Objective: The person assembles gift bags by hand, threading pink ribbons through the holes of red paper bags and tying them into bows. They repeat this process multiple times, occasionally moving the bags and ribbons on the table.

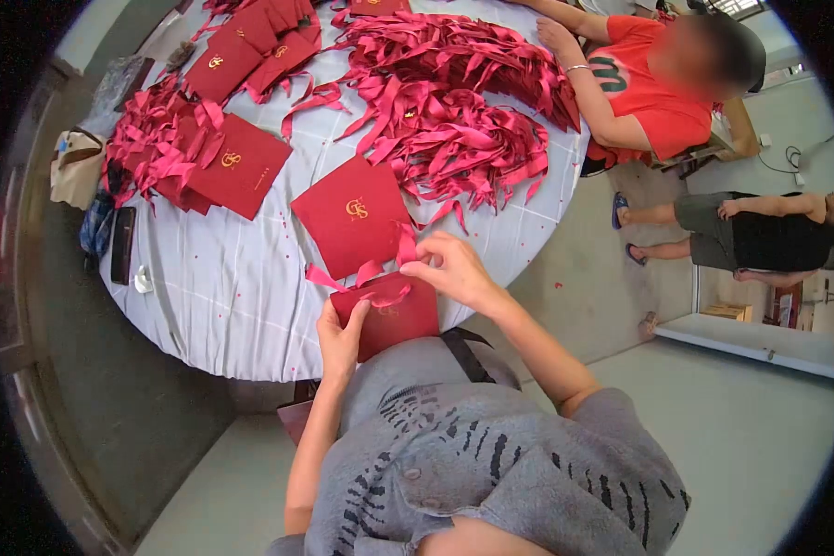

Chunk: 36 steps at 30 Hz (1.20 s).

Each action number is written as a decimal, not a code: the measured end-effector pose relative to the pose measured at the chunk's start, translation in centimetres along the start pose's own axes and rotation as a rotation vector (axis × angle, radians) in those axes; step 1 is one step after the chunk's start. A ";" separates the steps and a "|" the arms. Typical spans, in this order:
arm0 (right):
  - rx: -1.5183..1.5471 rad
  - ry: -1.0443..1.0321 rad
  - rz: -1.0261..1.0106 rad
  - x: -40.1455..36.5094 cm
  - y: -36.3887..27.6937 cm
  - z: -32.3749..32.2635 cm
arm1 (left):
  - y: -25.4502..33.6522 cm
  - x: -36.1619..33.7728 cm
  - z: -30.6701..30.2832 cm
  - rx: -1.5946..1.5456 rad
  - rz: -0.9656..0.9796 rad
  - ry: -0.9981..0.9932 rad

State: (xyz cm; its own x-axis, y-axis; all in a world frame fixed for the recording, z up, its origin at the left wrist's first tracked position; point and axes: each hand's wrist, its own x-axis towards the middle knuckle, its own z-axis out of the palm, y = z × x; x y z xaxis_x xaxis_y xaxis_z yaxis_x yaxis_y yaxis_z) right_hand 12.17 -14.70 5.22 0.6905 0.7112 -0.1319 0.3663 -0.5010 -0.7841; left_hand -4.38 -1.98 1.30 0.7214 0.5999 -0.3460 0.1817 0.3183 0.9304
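Note:
Against the table's near edge, a dark red paper gift bag (pixel 400 326) with a gold emblem is pinched at its left side by my left hand (pixel 340 335), thumb on the front. A pink-red ribbon (pixel 406 245) rises at the bag's upper edge, and the fingers of my right hand (pixel 449 269) are closed on it. More ribbon loops lie across the bag's top near my left thumb. Just beyond my hands, another red bag (pixel 343 206) lies flat with its gold emblem showing.
A round table with a white cloth (pixel 241 324) carries stacked red bags (pixel 243 171) at left and heaped ribboned bags (pixel 463 139) at the back. A dark phone (pixel 122 246) lies at the left edge. One person (pixel 639 83) works across the right side; another (pixel 760 227) stands farther off.

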 end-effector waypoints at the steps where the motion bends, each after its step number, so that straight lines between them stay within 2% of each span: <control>1: 0.095 0.034 0.055 0.0 0.3 0.6 | 0.0 0.0 0.0 -0.016 0.011 0.004; 4: 0.237 0.137 -0.022 -0.5 0.4 1.4 | 0.4 -0.4 0.0 -0.009 0.007 0.008; 11: 0.431 0.319 0.026 -1.3 1.4 3.5 | -0.4 -0.7 0.2 0.029 0.067 0.018; 13: 0.498 0.462 0.017 -1.2 1.4 4.2 | -0.6 -0.9 0.2 0.031 0.060 0.023; 16: 0.360 0.580 -0.049 -1.1 1.9 4.8 | -0.4 -1.2 0.4 -0.018 0.050 0.043; 20: 0.522 0.589 0.001 -0.9 1.4 5.1 | -0.8 -1.0 0.4 -0.052 0.052 0.018; 22: 0.555 0.548 0.009 -0.9 0.9 5.0 | -0.9 -0.9 -0.1 0.309 0.154 0.117; 23: 0.556 0.549 0.011 -1.0 0.9 5.1 | -0.7 -1.0 -0.2 0.311 0.153 0.116; 25: 0.440 0.523 0.039 -0.9 1.3 5.0 | 0.7 -1.3 0.0 0.769 0.389 0.334; 26: 0.440 0.530 0.042 -0.9 1.8 5.4 | 1.9 -1.3 0.2 0.830 0.594 0.338; 27: 0.503 0.520 0.037 -0.6 2.0 5.8 | 2.6 -1.2 0.4 0.829 0.597 0.331; 28: 0.564 0.513 0.029 -0.2 2.1 6.1 | 3.2 -1.0 0.5 0.962 0.679 0.194; 29: 0.475 0.493 0.092 -0.6 1.9 6.2 | 3.5 -0.3 1.1 1.083 0.773 0.046; 30: 0.405 0.516 0.035 -0.7 1.2 5.9 | 3.1 0.3 1.5 1.103 0.795 -0.024; 32: 0.464 0.529 0.119 -0.4 1.7 6.8 | 1.9 1.4 2.0 1.141 0.843 -0.098; 33: 0.498 0.578 0.057 0.0 2.9 7.9 | 1.6 1.7 2.4 1.156 0.885 -0.086; 34: 0.483 0.569 0.113 -0.1 2.6 7.7 | 2.0 1.7 2.7 1.153 0.874 -0.129; 35: 0.498 0.498 0.140 -0.1 2.6 7.2 | 1.7 1.9 3.0 1.183 0.986 -0.078; 36: 0.501 0.563 0.011 0.2 3.1 7.7 | 1.4 2.1 3.0 1.192 0.965 -0.106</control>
State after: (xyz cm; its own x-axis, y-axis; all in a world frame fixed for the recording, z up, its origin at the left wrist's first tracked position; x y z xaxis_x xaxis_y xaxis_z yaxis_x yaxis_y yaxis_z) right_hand 8.66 -12.27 -1.88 0.9562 0.2808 0.0831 0.1226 -0.1264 -0.9844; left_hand -0.57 -2.51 2.22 0.9084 0.1563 0.3879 0.0071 -0.9331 0.3595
